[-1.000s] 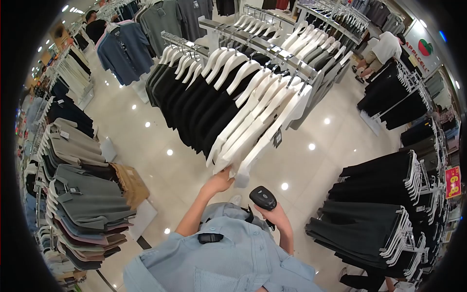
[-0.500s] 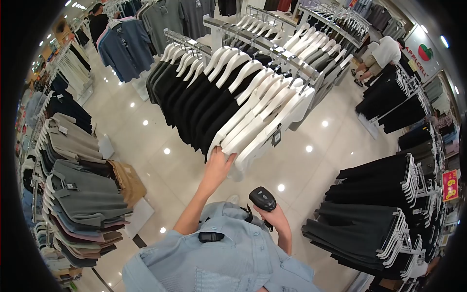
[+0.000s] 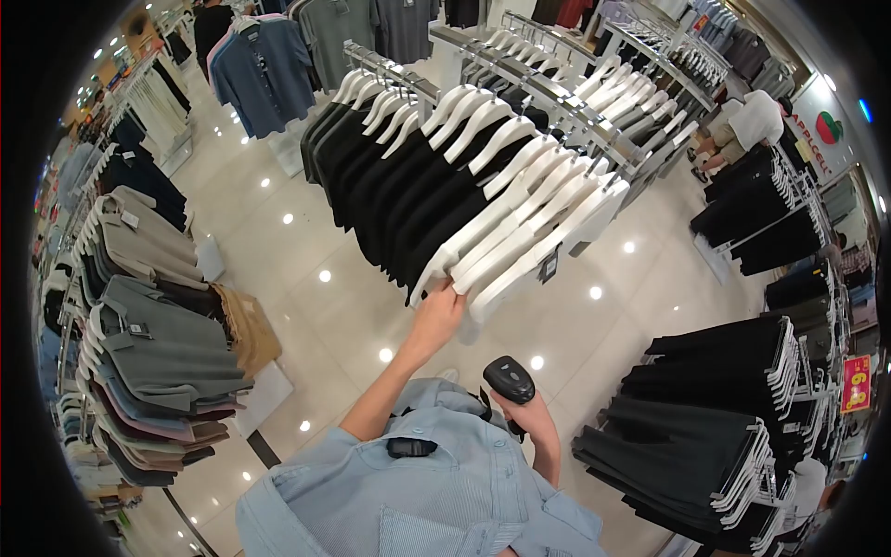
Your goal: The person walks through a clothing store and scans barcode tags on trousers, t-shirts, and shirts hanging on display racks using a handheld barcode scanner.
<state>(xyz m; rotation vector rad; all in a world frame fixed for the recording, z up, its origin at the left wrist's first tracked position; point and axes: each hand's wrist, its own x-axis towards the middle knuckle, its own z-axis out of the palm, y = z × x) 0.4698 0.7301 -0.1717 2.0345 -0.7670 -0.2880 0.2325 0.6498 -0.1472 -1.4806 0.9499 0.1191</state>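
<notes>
My left hand (image 3: pixel 440 317) is closed on the lower edge of a white shirt (image 3: pixel 483 243), one of several white shirts at the near end of a hanging rack (image 3: pixel 529 85). Its fingertips are partly hidden in the fabric. Behind the white ones hang black shirts (image 3: pixel 399 204) on white hangers. A dark price tag (image 3: pixel 549 267) dangles beside the nearest white shirt. Held low in front of my body, a black handheld barcode scanner (image 3: pixel 509 379) is in my right hand (image 3: pixel 529 415), its head pointing forward, away from the white shirts by a short gap.
Racks of folded-over dark trousers (image 3: pixel 682 446) stand at the right. Grey and beige shirts (image 3: pixel 172 339) hang at the left, near a brown bag (image 3: pixel 249 330). A person in a white top (image 3: pixel 754 119) bends by the far right rack. Shiny tile floor (image 3: pixel 325 306) lies between.
The view has turned slightly, so the rack sits further right. My left hand's fingers, spread across the white shirts before, are now closer together on one edge. The scanner stays in my right hand.
</notes>
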